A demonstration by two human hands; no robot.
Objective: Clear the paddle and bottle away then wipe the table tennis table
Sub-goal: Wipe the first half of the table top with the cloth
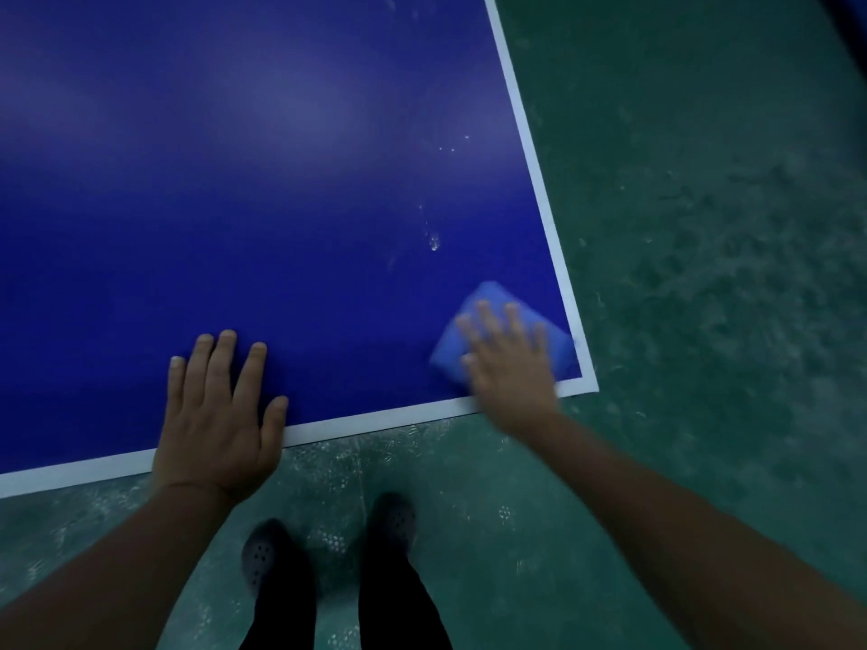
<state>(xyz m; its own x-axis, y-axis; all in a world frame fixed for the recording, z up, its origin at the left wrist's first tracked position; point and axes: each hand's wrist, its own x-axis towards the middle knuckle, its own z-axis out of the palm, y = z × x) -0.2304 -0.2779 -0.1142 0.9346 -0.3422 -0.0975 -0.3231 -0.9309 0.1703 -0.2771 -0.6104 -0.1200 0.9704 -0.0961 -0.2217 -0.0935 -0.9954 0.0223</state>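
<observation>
The dark blue table tennis table [234, 204] with white edge lines fills the upper left of the head view. Its near right corner lies under my right hand [509, 358], which presses flat, fingers straight, on a light blue folded cloth [488, 300]; both are blurred. My left hand [218, 410] rests flat on the table at its near edge, fingers spread, holding nothing. Small pale marks and droplets [434, 243] dot the surface just beyond the cloth. No paddle or bottle is in view.
Green worn floor [703, 274] runs along the table's right side and under me. My two dark shoes [328, 537] stand close to the near edge.
</observation>
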